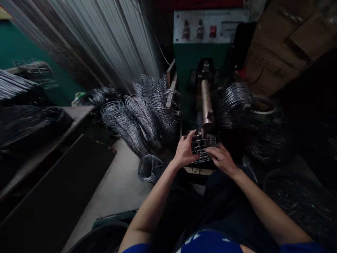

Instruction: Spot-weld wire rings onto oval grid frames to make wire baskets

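Observation:
A small wire mesh basket (202,157), rounded and made of thin crossing metal wires, sits under the electrode arm (207,102) of a green spot-welding machine. My left hand (185,151) holds its left side, with the thumb and fingers spread around it. My right hand (220,157) rests on its right side, fingers laid over the wires. The tip of the electrode comes down at the basket's far edge, between my hands. Part of the basket is hidden behind my fingers.
Stacks of nested wire mesh cylinders (143,119) stand left of the machine, with one loose mesh cylinder (149,168) on the floor. Wire rings (233,105) hang at right. The control panel (210,27) has a red switch. Cardboard boxes (279,59) stand behind.

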`<act>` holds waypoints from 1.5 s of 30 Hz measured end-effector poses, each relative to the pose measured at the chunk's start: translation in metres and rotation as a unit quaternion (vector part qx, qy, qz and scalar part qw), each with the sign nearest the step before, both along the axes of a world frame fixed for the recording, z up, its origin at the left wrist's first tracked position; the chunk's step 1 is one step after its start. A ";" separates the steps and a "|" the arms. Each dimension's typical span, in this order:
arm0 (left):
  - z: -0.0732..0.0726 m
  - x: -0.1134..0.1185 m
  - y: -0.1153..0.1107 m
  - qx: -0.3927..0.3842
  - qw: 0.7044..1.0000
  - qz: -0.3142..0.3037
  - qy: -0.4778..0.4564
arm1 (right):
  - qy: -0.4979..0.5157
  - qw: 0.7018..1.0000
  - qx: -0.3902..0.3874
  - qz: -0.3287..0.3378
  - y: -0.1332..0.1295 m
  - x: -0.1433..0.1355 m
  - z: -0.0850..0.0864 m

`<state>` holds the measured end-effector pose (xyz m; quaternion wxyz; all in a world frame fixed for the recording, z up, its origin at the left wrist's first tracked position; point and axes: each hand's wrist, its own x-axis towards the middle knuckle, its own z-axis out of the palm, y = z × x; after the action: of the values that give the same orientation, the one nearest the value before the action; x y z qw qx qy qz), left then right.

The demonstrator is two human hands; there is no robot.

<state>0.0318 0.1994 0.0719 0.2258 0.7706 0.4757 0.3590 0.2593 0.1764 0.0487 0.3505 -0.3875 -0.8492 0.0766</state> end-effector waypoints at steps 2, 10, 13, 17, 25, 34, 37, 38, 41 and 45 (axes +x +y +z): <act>0.001 0.000 0.002 -0.006 1.000 0.003 0.003 | 0.004 1.000 -0.003 0.003 0.003 0.000 -0.001; 0.001 0.002 0.013 -0.007 1.000 0.006 0.006 | 0.046 0.997 -0.007 -0.057 0.005 -0.011 0.008; 0.002 0.002 0.024 -0.007 1.000 0.017 0.014 | 0.045 0.992 0.007 -0.121 0.015 -0.015 0.004; 0.004 0.003 0.033 -0.008 0.999 0.033 0.020 | 0.043 0.988 0.016 -0.150 0.027 -0.016 -0.001; 0.016 0.003 0.052 -0.044 0.996 0.035 0.075 | 0.175 0.969 -0.090 -0.151 0.009 -0.003 0.015; -0.008 -0.033 0.054 -0.045 0.997 -0.049 -0.040 | 0.399 0.829 -0.324 -0.218 -0.028 0.062 -0.002; -0.041 -0.059 0.046 -0.097 0.987 -0.032 -0.120 | 0.402 0.814 -0.341 -0.242 -0.035 0.075 0.002; -0.051 -0.064 0.044 -0.119 0.981 -0.024 -0.151 | 0.407 0.812 -0.349 -0.232 -0.036 0.075 0.005; -0.070 -0.070 0.037 -0.145 0.965 0.012 -0.220 | 0.419 0.813 -0.379 -0.142 -0.036 0.059 0.018; -0.061 -0.064 0.022 -0.117 0.967 0.022 -0.226 | 0.347 0.848 -0.399 -0.014 -0.031 0.019 0.041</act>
<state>-0.0320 0.2216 0.0112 0.4081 0.6272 0.4673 0.4709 0.2778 0.1456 0.0901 0.4385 -0.4538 -0.5629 0.5339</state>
